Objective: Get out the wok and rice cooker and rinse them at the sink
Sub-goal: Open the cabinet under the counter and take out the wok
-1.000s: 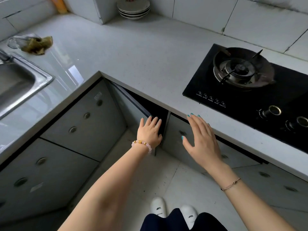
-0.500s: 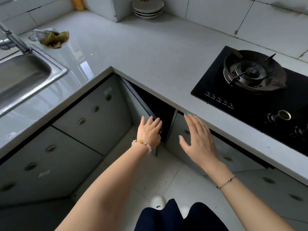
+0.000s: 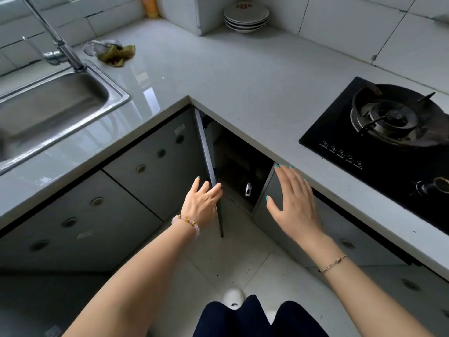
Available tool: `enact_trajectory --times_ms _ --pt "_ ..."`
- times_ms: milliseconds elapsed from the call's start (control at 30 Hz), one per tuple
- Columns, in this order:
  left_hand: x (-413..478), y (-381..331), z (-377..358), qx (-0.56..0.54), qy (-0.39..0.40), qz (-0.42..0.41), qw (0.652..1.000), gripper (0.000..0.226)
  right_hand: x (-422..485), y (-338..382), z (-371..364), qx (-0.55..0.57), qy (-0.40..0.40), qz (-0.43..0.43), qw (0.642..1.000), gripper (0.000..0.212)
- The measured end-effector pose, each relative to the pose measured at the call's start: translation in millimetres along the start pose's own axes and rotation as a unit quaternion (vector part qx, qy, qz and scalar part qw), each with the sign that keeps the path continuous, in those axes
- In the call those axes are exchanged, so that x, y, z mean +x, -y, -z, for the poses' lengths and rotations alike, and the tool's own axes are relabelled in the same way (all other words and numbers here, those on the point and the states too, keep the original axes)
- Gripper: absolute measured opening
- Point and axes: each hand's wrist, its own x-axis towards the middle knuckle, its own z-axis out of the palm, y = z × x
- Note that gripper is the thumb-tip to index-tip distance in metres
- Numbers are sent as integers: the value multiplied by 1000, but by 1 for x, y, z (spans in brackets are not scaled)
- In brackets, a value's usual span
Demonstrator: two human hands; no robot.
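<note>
My left hand point(image 3: 202, 203) grips the free edge of the grey corner cabinet door point(image 3: 206, 152), which stands swung wide open below the L-shaped counter. My right hand point(image 3: 295, 203) hovers open, fingers spread, in front of the neighbouring closed cabinet door point(image 3: 273, 190) just under the counter edge. Inside the dark cabinet opening point(image 3: 239, 164) I make out a dark object with a shiny metal piece point(image 3: 247, 189); what it is cannot be told. The steel sink point(image 3: 48, 110) with its tap point(image 3: 57, 42) lies at the left. No wok or rice cooker is clearly visible.
A black gas hob point(image 3: 381, 142) sits in the counter at right. Stacked white plates point(image 3: 246, 17) stand at the back, a crumpled cloth and clear bag point(image 3: 114, 53) beside the tap. Closed grey cabinet doors point(image 3: 136, 171) line the left run. My feet and dark trousers are below on the tiled floor.
My left hand has pulled the corner cabinet door further open, exposing the dark inside. The view has shifted so more of the sink and tap shows. My right hand stays open nearby.
</note>
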Motion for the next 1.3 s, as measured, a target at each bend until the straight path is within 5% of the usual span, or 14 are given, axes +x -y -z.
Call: enact_trajectory --times_ms 867,1000,1300 --pt "-85 115 -51 33 197 219 955 65 35 59 -24 -41 12 54 998 75" --pt "-79 126 -50 -17 152 242 958 65 42 63 -27 -49 14 54 997 74" --pt "-48 83 -18 -182 -98 267 941 57 51 61 -33 -37 22 36 998 75"
